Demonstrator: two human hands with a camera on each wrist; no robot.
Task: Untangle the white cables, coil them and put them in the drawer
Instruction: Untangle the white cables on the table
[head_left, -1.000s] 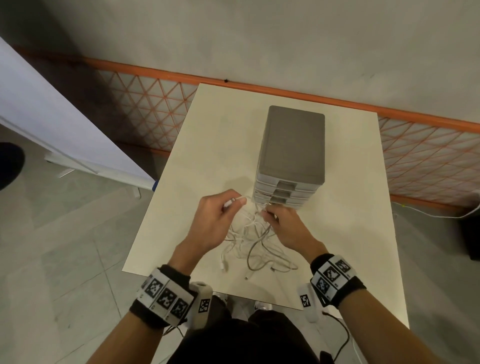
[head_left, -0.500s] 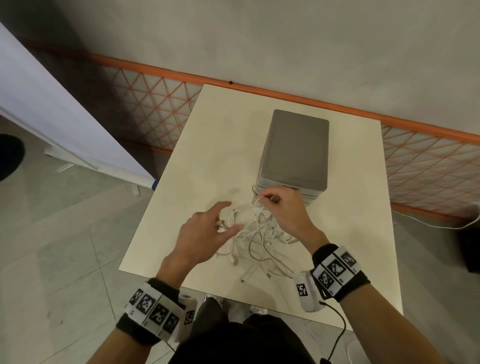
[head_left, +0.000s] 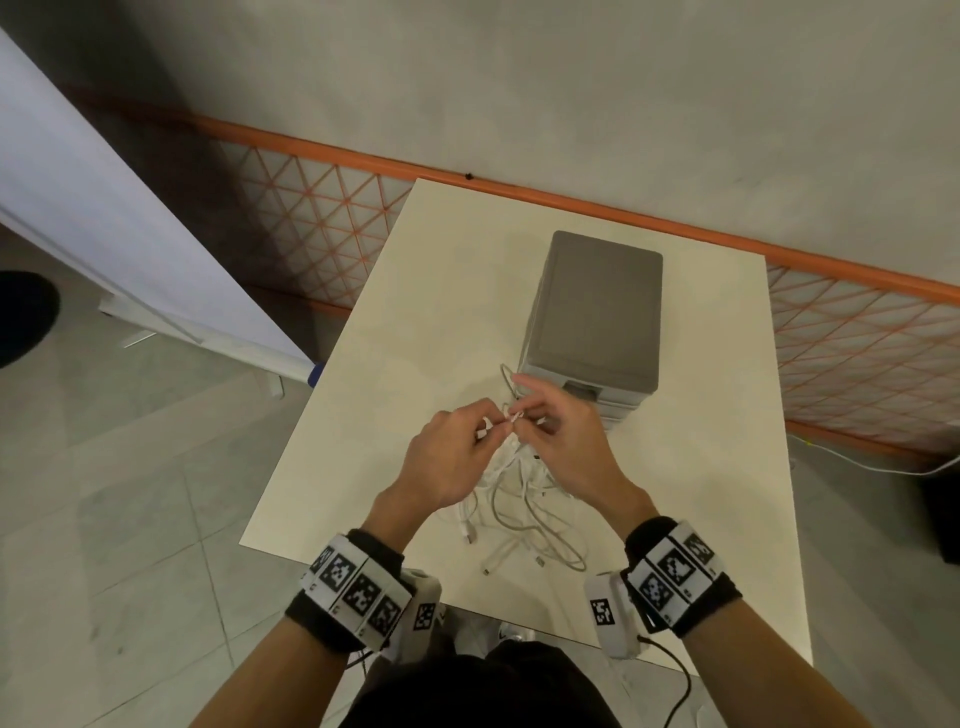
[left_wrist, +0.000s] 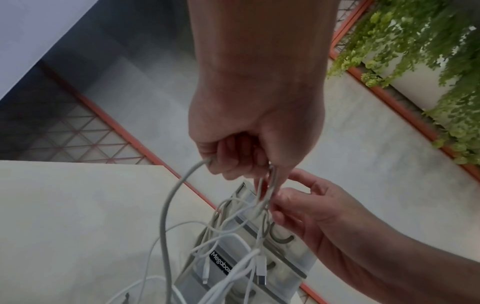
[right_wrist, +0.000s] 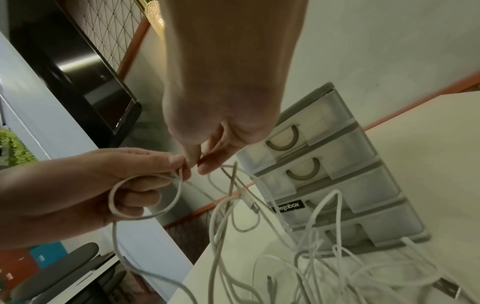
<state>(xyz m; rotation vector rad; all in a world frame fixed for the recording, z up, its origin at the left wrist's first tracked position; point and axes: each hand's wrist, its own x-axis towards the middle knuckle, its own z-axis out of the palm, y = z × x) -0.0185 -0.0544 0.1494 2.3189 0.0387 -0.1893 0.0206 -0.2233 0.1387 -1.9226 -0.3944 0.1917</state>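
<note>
Clearly the white cables (head_left: 511, 499) are still one knot: most of the bundle lies in loose loops on the tabletop (head_left: 415, 322) just in front of the small drawer unit (head_left: 597, 312), with several plugs trailing toward the near edge, while a few strands are lifted up between the two hands. The left hand (head_left: 447, 462) has its grip closed on the cables, one strand looped round its curled fingers in the right wrist view. The right hand (head_left: 563, 441) pinches a strand between thumb and forefinger right where the two hands meet.

To do this step well, I would pick one plug end and follow that single cable back through the tangle, feeding it out of each crossing rather than pulling. Tugging from the middle would likely tighten the knot. The left hand's loop looks like a useful anchor; keeping it slack should let the freed length slide. All drawers look closed, so one needs opening later.
</note>
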